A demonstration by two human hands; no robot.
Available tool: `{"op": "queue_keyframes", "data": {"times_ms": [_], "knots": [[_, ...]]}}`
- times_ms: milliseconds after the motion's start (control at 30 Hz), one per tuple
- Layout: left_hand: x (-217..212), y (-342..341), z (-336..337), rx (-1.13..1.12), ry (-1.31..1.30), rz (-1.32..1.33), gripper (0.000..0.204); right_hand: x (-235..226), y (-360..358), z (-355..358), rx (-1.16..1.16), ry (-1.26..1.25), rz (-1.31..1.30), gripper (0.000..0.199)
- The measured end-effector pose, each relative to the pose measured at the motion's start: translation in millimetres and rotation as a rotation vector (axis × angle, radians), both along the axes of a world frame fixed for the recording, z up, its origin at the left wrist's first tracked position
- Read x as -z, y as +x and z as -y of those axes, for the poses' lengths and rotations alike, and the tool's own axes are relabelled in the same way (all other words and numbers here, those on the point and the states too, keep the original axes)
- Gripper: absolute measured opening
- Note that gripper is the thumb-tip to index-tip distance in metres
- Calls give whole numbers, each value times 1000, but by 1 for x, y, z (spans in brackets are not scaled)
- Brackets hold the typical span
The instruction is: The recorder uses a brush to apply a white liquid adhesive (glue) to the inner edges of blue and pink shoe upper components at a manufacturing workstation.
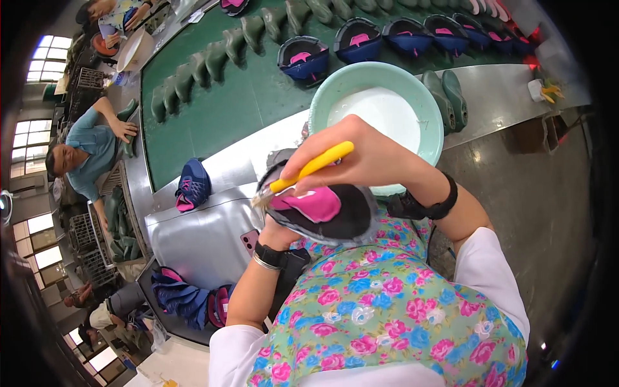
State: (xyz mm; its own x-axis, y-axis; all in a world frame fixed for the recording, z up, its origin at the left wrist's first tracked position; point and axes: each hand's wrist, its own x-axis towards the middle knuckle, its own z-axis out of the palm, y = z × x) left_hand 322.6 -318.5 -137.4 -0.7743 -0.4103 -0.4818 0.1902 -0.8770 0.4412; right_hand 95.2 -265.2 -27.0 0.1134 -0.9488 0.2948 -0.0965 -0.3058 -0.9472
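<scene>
A brush with a yellow handle (325,162) is pinched in the fingers of my right hand (364,151). Its pale bristles touch or nearly touch the rim of a shoe upper (358,216), which lies bottom up with a black inside and a bright pink lining. From below, my left hand (277,233) supports that upper; most of its fingers are hidden under it. Just beyond my right hand stands a pale green basin (431,103) with white liquid (380,116) in it.
Green shoe lasts (233,44) and navy uppers (358,40) line the green belt (258,97). A navy shoe (193,186), a phone (249,242) and a bin of uppers (187,300) are on the left. A co-worker (90,142) handles a last there. Two lasts (454,97) stand beside the basin.
</scene>
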Motion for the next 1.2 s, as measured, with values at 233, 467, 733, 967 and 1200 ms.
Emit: {"op": "queue_keyframes", "data": {"times_ms": [233, 467, 733, 967, 1200], "knots": [[-5, 11, 10, 185, 547, -184, 30, 31, -24, 0, 292, 269, -134, 12], [-5, 28, 62, -39, 183, 64, 31, 33, -45, -41, 702, 474, 117, 18], [101, -24, 215, -410, -175, -31, 20, 32, -34, -33, 833, 458, 217, 15], [141, -42, 242, -190, -20, 158, 76, 34, -13, -11, 840, 545, 226, 14], [98, 174, 249, 75, -1521, 1867, 90, 40, -1, 24, 665, 434, 9, 27]]}}
